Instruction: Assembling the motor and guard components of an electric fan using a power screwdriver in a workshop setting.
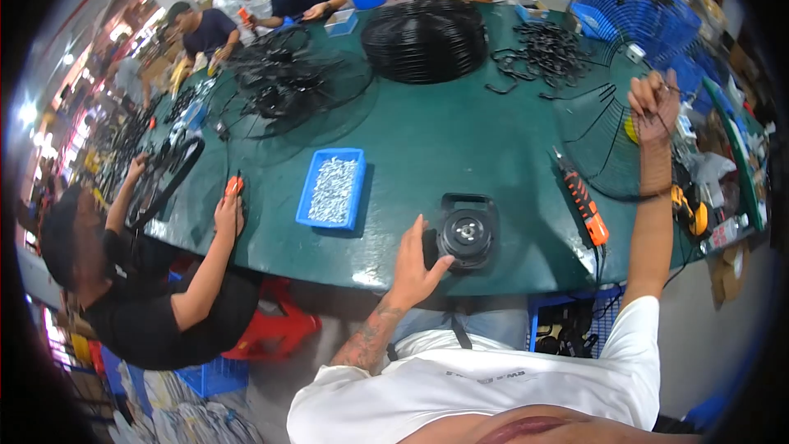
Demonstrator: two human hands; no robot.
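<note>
My left hand [417, 267] is open, thumb and fingers spread, beside a black round fan base [467, 234] with a loop handle at its far side. No grip on the base shows. My right hand [655, 107] reaches out to the far right. Its fingers are curled round the thin wires of a black fan grille [604, 156], which stands tilted over the table's right edge. Between the base and that grille lies an orange and black electric screwdriver [583, 201], its cord running off the near edge.
A blue tray [362, 189] of small screws sits on the green table [411, 123]. Farther back are stacked black grilles [423, 41], black hooked parts [546, 53] and fan blades [283, 86]. A co-worker [156, 279] holds an orange tool at left; others work across the table.
</note>
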